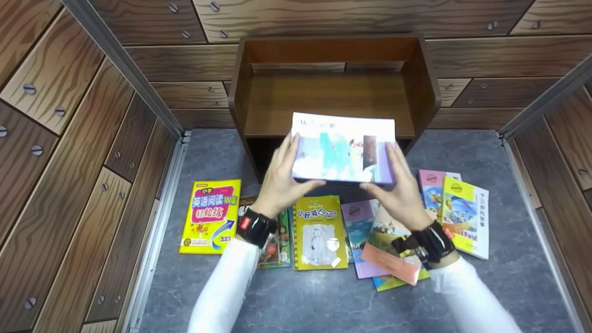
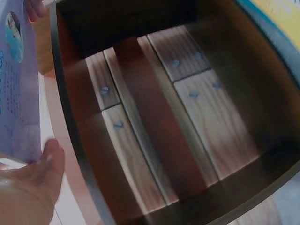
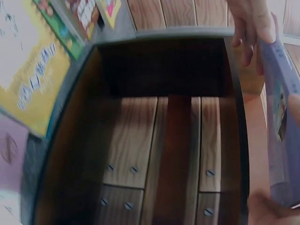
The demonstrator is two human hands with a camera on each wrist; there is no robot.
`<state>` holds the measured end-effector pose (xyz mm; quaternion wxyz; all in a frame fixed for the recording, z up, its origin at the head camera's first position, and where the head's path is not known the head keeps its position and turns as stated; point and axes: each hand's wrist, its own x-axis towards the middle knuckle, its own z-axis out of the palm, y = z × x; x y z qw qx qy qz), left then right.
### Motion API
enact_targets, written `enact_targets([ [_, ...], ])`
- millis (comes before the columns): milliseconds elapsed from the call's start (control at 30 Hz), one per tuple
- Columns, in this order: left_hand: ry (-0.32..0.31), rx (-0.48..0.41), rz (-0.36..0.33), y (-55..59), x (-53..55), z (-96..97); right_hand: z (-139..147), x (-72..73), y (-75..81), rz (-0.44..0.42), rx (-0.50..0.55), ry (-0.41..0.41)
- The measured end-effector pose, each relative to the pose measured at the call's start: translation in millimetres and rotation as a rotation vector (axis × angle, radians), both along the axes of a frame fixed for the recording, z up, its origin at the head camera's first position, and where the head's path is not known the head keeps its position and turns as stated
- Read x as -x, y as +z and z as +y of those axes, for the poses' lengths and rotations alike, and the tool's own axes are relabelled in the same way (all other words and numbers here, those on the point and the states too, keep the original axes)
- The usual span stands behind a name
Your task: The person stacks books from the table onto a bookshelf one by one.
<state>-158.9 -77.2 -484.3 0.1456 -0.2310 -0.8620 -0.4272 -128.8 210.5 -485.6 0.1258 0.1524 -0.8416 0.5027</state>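
A book with a white, blue and purple cover (image 1: 340,152) is held in the air in front of the brown wooden shelf unit (image 1: 330,101). My left hand (image 1: 282,180) grips its left edge, thumb below, fingers along the side. On the opposite edge my right hand (image 1: 397,192) grips it the same way. The left wrist view shows the book's purple cover (image 2: 18,89) beside my left thumb (image 2: 51,164). From the right wrist, the purple book (image 3: 283,103) appears edge-on, with the left hand (image 3: 255,26) at its far end.
A yellow book (image 1: 210,217) lies at the left on the grey floor (image 1: 319,305). Near the middle is a yellow comic-style book (image 1: 320,236), partly over others. Several overlapping books, including a white-and-yellow one (image 1: 467,217), lie at the right. Wood-patterned walls (image 1: 69,185) surround the floor.
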Motion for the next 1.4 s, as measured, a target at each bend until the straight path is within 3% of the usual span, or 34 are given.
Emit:
enact_targets([
  [200, 0.084, 0.157, 0.020, 13.0, 24.2, -0.7, 7, 30.9, 11.3, 0.040, -0.111, -0.005],
  [367, 0.127, 0.264, 0.002, 20.9, 45.0, -0.4, 12, 55.0, 19.1, 0.006, -0.186, 0.001],
  [700, 0.146, 0.429, -0.116, 27.6, 75.5, -0.5, 14, 89.9, 25.3, -0.042, -0.345, 0.035],
  [1067, 0.169, 0.495, -0.166, 22.8, 91.1, -0.3, 12, 106.6, 31.6, -0.111, -0.496, 0.037],
  [1400, 0.204, 0.526, -0.161, 14.7, 94.8, 4.6, 10, 108.3, 24.4, -0.071, -0.552, 0.000],
])
